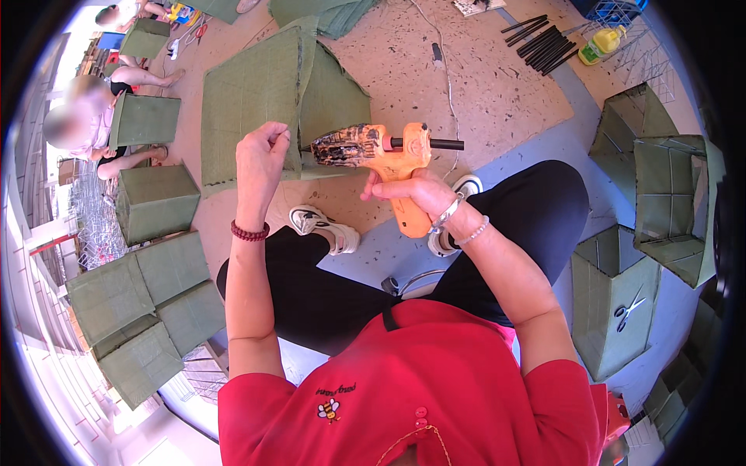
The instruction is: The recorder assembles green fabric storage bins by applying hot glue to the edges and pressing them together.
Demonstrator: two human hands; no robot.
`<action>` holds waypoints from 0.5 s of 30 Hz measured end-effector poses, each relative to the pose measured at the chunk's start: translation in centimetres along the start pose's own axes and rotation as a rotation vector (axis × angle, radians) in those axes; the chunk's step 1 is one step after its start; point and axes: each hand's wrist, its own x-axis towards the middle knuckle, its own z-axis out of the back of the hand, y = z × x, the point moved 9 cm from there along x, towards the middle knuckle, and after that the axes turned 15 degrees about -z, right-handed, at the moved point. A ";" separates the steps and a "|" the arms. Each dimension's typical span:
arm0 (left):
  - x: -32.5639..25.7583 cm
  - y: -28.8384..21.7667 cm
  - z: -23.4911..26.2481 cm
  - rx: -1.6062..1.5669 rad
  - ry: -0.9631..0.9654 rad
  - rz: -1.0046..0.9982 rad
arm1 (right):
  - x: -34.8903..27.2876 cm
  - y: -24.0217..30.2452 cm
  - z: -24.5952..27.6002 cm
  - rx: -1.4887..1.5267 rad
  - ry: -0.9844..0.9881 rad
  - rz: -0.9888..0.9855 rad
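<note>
My right hand (416, 193) grips the handle of an orange glue gun (381, 151), its body scorched black near the nozzle and a dark glue stick poking out of the back. The nozzle points left toward my left hand (262, 159), whose fingers are pinched together right at the tip. I cannot tell what they pinch. Behind both hands lies a green fabric box (272, 93), folded partly flat on the floor.
Green fabric boxes are stacked at left (148, 303) and right (660, 194); scissors (629, 309) lie on one at right. Black glue sticks (544, 43) and a yellow bottle (602, 44) lie at the far right. Another person (93, 124) sits at far left.
</note>
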 end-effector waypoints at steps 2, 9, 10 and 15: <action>0.1 -0.1 0.1 0.001 -0.003 -0.002 | 0.0 -0.1 0.2 -0.009 -0.013 0.002; -0.1 0.1 0.0 -0.002 -0.011 0.001 | 0.2 0.3 -0.2 -0.055 0.016 -0.008; -0.1 0.2 -0.1 0.017 -0.008 0.003 | 0.3 0.1 -0.1 -0.023 -0.001 -0.010; -0.1 -1.4 0.2 0.078 -0.071 -0.045 | 0.2 -0.2 0.1 -0.039 -0.028 -0.036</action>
